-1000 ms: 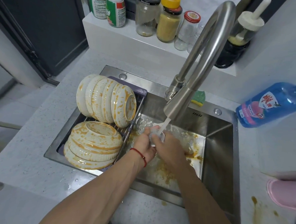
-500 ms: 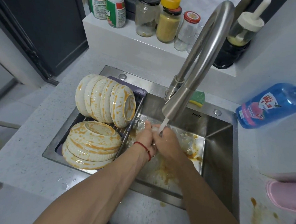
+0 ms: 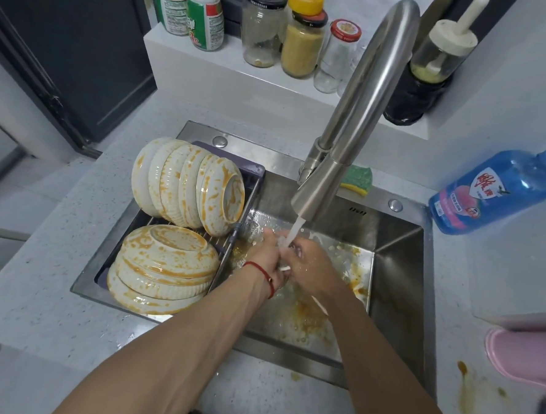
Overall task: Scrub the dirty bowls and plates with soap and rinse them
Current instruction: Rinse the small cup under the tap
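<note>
**Hands keep rinsing under the tap; the dishes wait untouched**

Over the last second I see little change: both hands stay pressed against each other under the water stream (image 3: 295, 232), working slightly, and the camera drifts a touch. My left hand (image 3: 264, 254), with the red string at the wrist, lies against my right hand (image 3: 309, 266). Something small and white shows between them, but I cannot tell what it is or whether either hand pinches it. I judge that scrubbing of the dishes has not begun.

The dirty dishes sit in the rack (image 3: 230, 249) over the left part of the sink (image 3: 398, 278), left of centre in the frame. Counting:
- upright row of stained bowls (image 3: 186, 184): about six
- stack of upturned bowls and plates (image 3: 162, 270): about four, edges hard to separate
- faucet (image 3: 361, 97): one
- green-and-yellow sponge (image 3: 359, 180): one, on the sink's back rim
- blue dish soap bottle (image 3: 496, 191): one, on the desk at right
- bottles and jars on the shelf (image 3: 210, 65) at the top: about seven
</note>
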The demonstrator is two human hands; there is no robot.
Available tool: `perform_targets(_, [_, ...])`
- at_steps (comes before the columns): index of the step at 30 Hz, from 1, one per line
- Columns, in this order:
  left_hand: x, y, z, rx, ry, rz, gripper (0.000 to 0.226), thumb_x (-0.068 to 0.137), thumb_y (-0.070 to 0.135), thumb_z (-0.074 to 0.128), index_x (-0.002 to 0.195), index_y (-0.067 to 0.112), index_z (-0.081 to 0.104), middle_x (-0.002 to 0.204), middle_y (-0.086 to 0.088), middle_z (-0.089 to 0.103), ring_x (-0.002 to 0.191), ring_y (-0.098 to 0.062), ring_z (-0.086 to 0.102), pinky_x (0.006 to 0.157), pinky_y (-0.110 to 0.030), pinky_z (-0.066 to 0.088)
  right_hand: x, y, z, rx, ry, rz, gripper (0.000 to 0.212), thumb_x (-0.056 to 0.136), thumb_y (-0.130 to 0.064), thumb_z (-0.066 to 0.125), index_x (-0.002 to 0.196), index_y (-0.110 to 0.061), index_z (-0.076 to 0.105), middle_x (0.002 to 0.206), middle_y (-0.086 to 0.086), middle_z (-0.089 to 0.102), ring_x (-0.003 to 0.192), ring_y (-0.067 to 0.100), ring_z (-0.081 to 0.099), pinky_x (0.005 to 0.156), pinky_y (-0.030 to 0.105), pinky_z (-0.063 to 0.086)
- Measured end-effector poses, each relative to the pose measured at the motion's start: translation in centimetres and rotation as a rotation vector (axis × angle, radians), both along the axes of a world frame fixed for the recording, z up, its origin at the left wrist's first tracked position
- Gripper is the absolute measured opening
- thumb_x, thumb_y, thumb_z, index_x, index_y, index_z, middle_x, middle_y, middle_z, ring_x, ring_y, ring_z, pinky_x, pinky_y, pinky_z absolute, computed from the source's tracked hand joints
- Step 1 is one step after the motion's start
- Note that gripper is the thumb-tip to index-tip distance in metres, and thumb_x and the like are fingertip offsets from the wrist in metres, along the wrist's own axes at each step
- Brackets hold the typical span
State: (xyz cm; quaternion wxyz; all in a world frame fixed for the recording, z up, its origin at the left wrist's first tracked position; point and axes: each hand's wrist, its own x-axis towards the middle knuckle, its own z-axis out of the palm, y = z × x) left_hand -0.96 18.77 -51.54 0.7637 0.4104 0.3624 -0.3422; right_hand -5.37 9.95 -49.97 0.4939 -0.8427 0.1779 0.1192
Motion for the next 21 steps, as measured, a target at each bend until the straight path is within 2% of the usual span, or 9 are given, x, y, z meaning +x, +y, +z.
perform_targets(3, [-1.0, -0.5, 0.0, -0.032, 0.010, 0.000, 0.053, 0.107, 0.052, 0.041, 0.108, 0.006, 0.068, 0.100, -0.018, 0.076, 0.088, -0.027, 0.076, 0.050, -0.029, 0.060, -0.2, -0.4, -0.3, -0.182, -0.125, -0.091, 0.016, 0.097, -0.025, 0.062, 0.096, -0.016, 0.075, 0.086, -0.001, 0.070, 0.081, 0.015, 0.067, 0.078, 0.041, 0.059])
perform_targets(5, [-1.5, -0.2, -0.6, -0.092, -0.020, -0.011, 0.048, 0.108, 0.046, 0.047, 0.109, 0.005, 0.071, 0.110, -0.018, 0.074, 0.108, -0.029, 0.073, 0.081, -0.044, 0.065, -0.1, 0.1, 0.0, -0.219, -0.080, -0.066, 0.019, 0.098, -0.034, 0.064, 0.107, -0.020, 0.071, 0.101, -0.004, 0.069, 0.090, 0.012, 0.065, 0.084, 0.034, 0.055])
perform_targets(7, [-1.6, 0.3, -1.1, -0.149, -0.074, -0.057, 0.027, 0.108, 0.022, 0.052, 0.101, 0.005, 0.073, 0.111, -0.018, 0.070, 0.107, -0.030, 0.069, 0.098, -0.051, 0.057, -0.5, 0.1, 0.2, -0.247, -0.034, -0.035, 0.029, 0.100, -0.043, 0.057, 0.120, -0.021, 0.062, 0.116, -0.004, 0.061, 0.103, 0.014, 0.060, 0.091, 0.037, 0.051])
perform_targets(10, [-2.2, 0.5, -1.0, -0.185, -0.067, -0.061, 0.026, 0.106, 0.027, 0.059, 0.109, 0.003, 0.068, 0.115, -0.023, 0.070, 0.096, -0.030, 0.073, 0.085, -0.052, 0.061, -3.1, -1.3, 1.2, -0.095, -0.053, -0.051, 0.039, 0.099, -0.053, 0.053, 0.125, -0.024, 0.052, 0.121, -0.002, 0.060, 0.105, 0.017, 0.065, 0.088, 0.038, 0.059])
perform_targets(12, [-2.2, 0.5, -1.3, -0.198, -0.031, -0.001, 0.025, 0.105, 0.028, 0.058, 0.113, 0.005, 0.063, 0.100, -0.019, 0.073, 0.088, -0.027, 0.075, 0.085, -0.051, 0.062, -5.3, -3.1, 1.5, 0.017, 0.004, -0.054, 0.033, 0.100, -0.047, 0.059, 0.122, -0.026, 0.047, 0.115, -0.004, 0.061, 0.099, 0.013, 0.067, 0.074, 0.022, 0.059])
perform_targets(14, [-2.5, 0.0, -1.4, -0.193, -0.034, 0.020, 0.018, 0.104, 0.009, 0.056, 0.123, 0.010, 0.057, 0.072, -0.006, 0.064, 0.070, -0.017, 0.068, 0.089, -0.043, 0.062, -7.6, -4.7, 1.6, -0.010, 0.110, 0.002, 0.020, 0.101, -0.038, 0.062, 0.117, -0.028, 0.053, 0.109, -0.008, 0.063, 0.096, 0.008, 0.065, 0.067, 0.012, 0.050])
perform_targets(16, [-3.1, -1.0, -0.8, -0.095, -0.087, -0.053, 0.010, 0.107, 0.011, 0.051, 0.110, 0.008, 0.060, 0.062, -0.001, 0.053, 0.060, -0.014, 0.062, 0.081, -0.034, 0.061, -8.8, -5.4, 0.7, -0.150, 0.126, 0.092, 0.009, 0.103, -0.032, 0.059, 0.097, -0.028, 0.064, 0.090, -0.013, 0.065, 0.084, 0.000, 0.062, 0.071, 0.018, 0.045])
perform_targets(18, [-4.2, -2.0, -0.5, 0.052, -0.145, -0.193, 0.024, 0.109, 0.026, 0.051, 0.095, 0.010, 0.062, 0.069, -0.004, 0.059, 0.066, -0.018, 0.064, 0.074, -0.035, 0.059, -9.1, -5.0, 0.1, -0.248, 0.096, 0.057, 0.021, 0.105, -0.034, 0.054, 0.088, -0.027, 0.063, 0.077, -0.013, 0.062, 0.072, -0.001, 0.058, 0.067, 0.016, 0.040])
perform_targets(21, [-5.8, -2.3, -0.5, 0.197, -0.148, -0.323, 0.027, 0.107, 0.028, 0.053, 0.106, 0.006, 0.068, 0.093, -0.010, 0.071, 0.081, -0.024, 0.068, 0.061, -0.035, 0.057, -7.9, -3.8, 0.4, -0.293, 0.036, -0.058, 0.032, 0.111, -0.032, 0.039, 0.090, -0.018, 0.059, 0.085, 0.001, 0.062, 0.079, 0.019, 0.059, 0.069, 0.026, 0.037])
